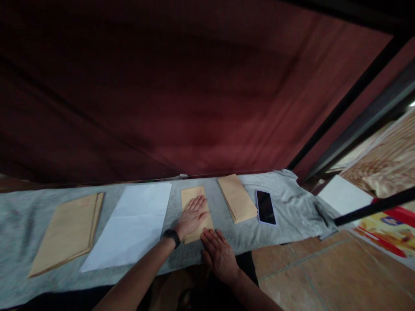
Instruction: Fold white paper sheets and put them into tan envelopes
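A narrow brown envelope [192,193] lies flat on the grey cloth in front of me. My left hand [193,214], with a dark band at the wrist, rests on it palm down, fingers stretched out. At its lower right corner my right hand [220,255] lies with fingers extended, the fingertips touching the envelope's near edge. To the left are white paper sheets [132,224] with a faint crosswise crease. Right of my hands sits a small stack of similar brown envelopes [237,198].
Larger brown envelopes [66,233] lie stacked at the far left. A phone [266,207] in a pale purple case is at the right. Grey cloth [292,216] covers the narrow surface, backed by a dark red panel [194,108]. Black bars [343,103] and a colourful box [389,229] stand right.
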The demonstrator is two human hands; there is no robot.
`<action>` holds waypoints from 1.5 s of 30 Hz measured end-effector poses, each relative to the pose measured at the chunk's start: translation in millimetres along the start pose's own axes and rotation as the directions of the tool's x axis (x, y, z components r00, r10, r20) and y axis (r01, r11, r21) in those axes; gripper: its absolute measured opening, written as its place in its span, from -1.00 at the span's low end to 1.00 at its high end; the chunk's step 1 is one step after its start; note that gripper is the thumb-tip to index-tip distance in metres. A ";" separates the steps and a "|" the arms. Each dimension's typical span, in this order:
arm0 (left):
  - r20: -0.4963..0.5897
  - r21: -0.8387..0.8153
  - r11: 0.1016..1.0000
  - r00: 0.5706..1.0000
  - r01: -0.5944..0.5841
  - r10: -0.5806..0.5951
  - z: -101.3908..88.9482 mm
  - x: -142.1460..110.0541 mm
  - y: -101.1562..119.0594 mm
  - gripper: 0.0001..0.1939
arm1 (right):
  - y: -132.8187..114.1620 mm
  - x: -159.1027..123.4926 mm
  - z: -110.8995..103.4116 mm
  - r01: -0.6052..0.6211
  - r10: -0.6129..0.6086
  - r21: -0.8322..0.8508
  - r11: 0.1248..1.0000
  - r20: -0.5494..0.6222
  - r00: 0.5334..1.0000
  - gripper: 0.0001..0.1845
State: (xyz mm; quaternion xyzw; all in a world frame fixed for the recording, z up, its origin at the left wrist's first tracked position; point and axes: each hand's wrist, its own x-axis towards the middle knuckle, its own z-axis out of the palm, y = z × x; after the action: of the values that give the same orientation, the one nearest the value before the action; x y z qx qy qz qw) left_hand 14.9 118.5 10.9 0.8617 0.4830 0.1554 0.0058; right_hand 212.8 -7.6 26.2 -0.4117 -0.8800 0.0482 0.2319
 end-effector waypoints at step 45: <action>0.015 0.033 0.999 1.000 -0.028 0.027 -52.4 -143.9 59.2 -0.34 | 8.4 -12.5 -3.4 -0.147 0.146 -0.007 0.989 -0.034 0.989 -0.53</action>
State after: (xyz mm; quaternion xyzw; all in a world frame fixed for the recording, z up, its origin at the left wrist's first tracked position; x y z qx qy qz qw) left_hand -20.0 -40.5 32.5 0.8693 0.4736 0.1414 -0.0072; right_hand 227.1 -11.8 22.3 -0.4771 -0.8436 0.0540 0.2404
